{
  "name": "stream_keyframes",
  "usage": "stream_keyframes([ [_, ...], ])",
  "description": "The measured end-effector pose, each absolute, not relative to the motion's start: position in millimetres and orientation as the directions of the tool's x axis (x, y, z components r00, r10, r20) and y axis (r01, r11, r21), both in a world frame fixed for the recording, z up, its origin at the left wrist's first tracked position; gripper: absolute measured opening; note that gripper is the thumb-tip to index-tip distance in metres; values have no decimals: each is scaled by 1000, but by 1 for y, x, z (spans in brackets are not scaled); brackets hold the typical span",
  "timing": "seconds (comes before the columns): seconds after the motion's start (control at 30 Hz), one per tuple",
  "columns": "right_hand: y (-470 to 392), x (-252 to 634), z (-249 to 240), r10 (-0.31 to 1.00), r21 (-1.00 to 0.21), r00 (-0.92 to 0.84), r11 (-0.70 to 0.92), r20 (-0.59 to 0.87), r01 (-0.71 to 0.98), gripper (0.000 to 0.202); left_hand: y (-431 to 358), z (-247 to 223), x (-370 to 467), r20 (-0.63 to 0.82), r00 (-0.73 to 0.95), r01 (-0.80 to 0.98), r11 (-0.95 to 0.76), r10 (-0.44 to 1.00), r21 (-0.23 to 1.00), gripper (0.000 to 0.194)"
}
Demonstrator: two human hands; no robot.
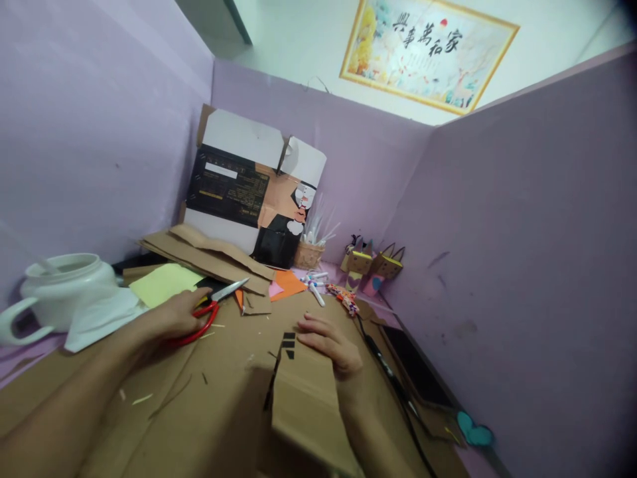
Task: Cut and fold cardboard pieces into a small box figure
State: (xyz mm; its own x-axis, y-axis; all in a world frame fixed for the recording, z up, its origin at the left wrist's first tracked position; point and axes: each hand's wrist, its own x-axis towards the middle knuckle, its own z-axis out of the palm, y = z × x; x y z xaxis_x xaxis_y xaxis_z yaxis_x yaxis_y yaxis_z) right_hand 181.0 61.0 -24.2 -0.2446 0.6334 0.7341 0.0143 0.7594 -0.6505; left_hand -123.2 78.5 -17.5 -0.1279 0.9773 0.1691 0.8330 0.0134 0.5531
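Observation:
My left hand (185, 315) is at the red-handled scissors (213, 312), fingers curled over the handles, blades pointing away to the right. A small black and yellow thing under the fingertips is too hidden to name. My right hand (332, 345) grips a folded brown cardboard box (306, 398) from its right side, fingers bent over the far end. Short black tape strips (288, 340) mark the box's far left corner. The box's near end runs out of the bottom of the view.
A white pot (70, 285) and yellow paper (164, 284) lie left. Behind are cardboard strips (213, 249), a flattened printed box (249, 192) and a straw basket (309, 255). Markers (314, 287), small cardboard figures (359, 262) and a dark tablet-like panel (418, 365) stand right, before purple walls (507, 252).

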Motion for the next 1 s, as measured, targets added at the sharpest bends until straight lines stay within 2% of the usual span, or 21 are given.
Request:
stream_keyframes([
  [0.1,65,180,-30,544,-545,-279,835,792,80,34,66,-6,-105,235,-218,842,61,947,536,34],
  [0.17,67,180,-35,514,-502,-302,856,803,125,37,56,-4,-78,235,-226,807,47,945,588,37],
  [0.2,68,180,-37,507,-487,-315,861,803,143,38,51,-6,-62,188,-189,755,20,964,656,41],
  [0.23,68,180,-39,501,-476,-326,865,802,159,38,46,-9,-44,28,-144,519,52,989,853,43],
  [0.27,69,180,-40,494,-465,-337,869,801,170,38,42,-12,-27,-136,74,231,115,988,966,41],
  [0.3,69,180,-41,488,-455,-351,873,799,178,38,38,-14,-12,-202,239,10,206,950,979,39],
  [0.33,69,180,-42,488,-454,-354,872,797,181,37,35,-17,0,-158,325,-141,213,933,967,36],
  [0.4,71,178,-42,542,-514,-301,840,785,171,35,34,-18,17,-88,341,-281,191,936,941,35],
  [0.47,72,176,-40,680,-676,-116,733,724,78,35,36,-18,22,-55,276,-318,145,960,937,33],
  [0.53,73,174,-37,860,-845,58,510,507,-160,35,40,-17,22,-47,228,-321,120,973,939,31],
  [0.57,73,172,-34,933,-886,43,354,358,-300,36,42,-17,22,-42,219,-319,112,975,941,30],
  [0.63,70,168,-31,979,-877,-165,29,123,-479,41,45,-19,22,-35,209,-293,97,977,951,29],
  [0.7,64,162,-29,924,-843,-380,-171,43,-510,42,45,-21,24,-18,183,-242,63,983,968,27],
  [0.77,58,154,-32,898,-824,-439,-229,26,-518,37,43,-22,29,5,161,-186,25,987,982,27],
  [0.87,55,144,-38,933,-823,-359,-208,-5,-529,34,39,-23,34,30,143,-161,-7,989,987,32],
  [1.0,57,140,-40,953,-838,-296,-107,68,-536,34,36,-29,38,-77,222,-224,127,972,966,37],
])
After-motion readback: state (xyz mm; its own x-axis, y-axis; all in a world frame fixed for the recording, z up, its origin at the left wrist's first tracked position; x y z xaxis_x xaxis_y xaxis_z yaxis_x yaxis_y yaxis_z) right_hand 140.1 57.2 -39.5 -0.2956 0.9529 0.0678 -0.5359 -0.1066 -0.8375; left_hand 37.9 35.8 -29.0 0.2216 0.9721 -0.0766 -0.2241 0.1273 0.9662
